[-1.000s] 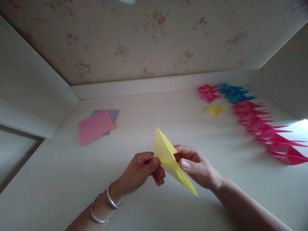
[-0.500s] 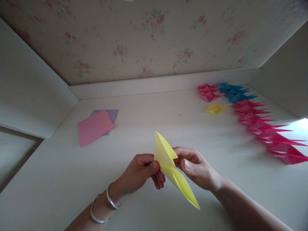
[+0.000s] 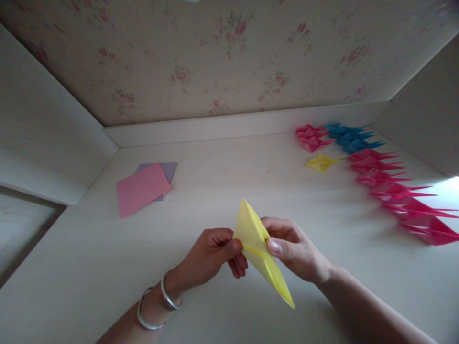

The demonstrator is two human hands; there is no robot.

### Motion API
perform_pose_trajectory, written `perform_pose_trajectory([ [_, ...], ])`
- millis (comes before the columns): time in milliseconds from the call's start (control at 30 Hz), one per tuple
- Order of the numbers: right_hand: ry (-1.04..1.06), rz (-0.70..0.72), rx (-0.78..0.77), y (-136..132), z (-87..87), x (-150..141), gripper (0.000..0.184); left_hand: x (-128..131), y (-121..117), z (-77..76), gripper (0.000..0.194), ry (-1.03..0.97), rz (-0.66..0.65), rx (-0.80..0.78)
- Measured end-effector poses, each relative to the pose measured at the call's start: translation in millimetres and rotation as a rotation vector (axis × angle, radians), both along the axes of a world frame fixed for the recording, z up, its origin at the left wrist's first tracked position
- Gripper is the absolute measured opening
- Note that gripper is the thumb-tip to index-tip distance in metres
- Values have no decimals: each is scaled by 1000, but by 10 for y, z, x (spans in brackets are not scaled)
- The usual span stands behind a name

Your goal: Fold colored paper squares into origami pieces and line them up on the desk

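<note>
Above the white table, a partly folded sheet of yellow origami paper [image 3: 255,241] is held between my two hands, tilted with one point up and the other down to the right. My left hand [image 3: 218,251] pinches its left corner between thumb and fingers; two silver bangles [image 3: 158,306] circle that wrist. On the opposite edge, my right hand [image 3: 296,248] grips with the thumb in front. Its fingertips are hidden behind the paper.
Pink paper sheets [image 3: 141,191] overlap purple paper [image 3: 170,171] at the left. At the right lie a folded yellow piece [image 3: 322,163], several pink pieces [image 3: 401,193] in a row, and blue ones [image 3: 355,139]. A floral-papered wall [image 3: 201,62] rises behind, with white side panels [image 3: 46,110].
Between the frames the yellow paper's upper tip has shifted down and slightly right. My right thumb lifted off half a second ago and now presses on the paper's edge.
</note>
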State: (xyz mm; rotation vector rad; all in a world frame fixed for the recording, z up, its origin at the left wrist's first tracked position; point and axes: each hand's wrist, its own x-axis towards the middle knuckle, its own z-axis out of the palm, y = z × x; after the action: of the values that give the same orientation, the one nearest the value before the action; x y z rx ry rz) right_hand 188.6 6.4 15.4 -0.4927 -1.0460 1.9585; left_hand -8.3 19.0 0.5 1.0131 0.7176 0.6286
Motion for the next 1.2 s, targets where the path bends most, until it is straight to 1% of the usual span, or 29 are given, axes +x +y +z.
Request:
perform_pose_trajectory([
  [233,-42,-17,-20,-12,-11,11,35,-3,-1,27,51,36,-18,-24],
  [300,-75,-66,-16,-18,-32,21,34,-5,-2,18,52,39,-20,-26],
  [367,-176,-180,32,-25,-51,40,28,-6,1,8,53,56,4,-9],
  [433,-357,-345,171,-27,-62,61,19,-3,10,7,52,103,57,26],
  [500,-548,-503,389,-21,-64,73,15,2,26,15,50,161,112,64],
  [567,-666,-601,558,-8,-67,74,21,9,47,28,47,198,147,90],
  [600,-693,-622,596,1,-71,71,26,13,57,33,46,205,165,95],
  [733,-761,-564,570,44,-109,51,46,18,75,33,45,228,243,64],
  [833,-857,-569,576,78,-147,40,48,14,67,17,45,204,256,20],
  [900,-915,-590,607,96,-165,39,47,12,61,5,46,154,280,-53],
  [967,-953,-606,646,107,-169,44,45,13,60,-1,46,99,323,-147],
  [1033,-976,-635,693,108,-159,53,46,19,60,4,42,46,340,-206],
  [1133,-990,-688,811,89,-135,66,50,32,52,20,34,-12,340,-229],
  [1200,-997,-705,911,66,-119,76,48,41,40,28,33,-16,331,-230],
])
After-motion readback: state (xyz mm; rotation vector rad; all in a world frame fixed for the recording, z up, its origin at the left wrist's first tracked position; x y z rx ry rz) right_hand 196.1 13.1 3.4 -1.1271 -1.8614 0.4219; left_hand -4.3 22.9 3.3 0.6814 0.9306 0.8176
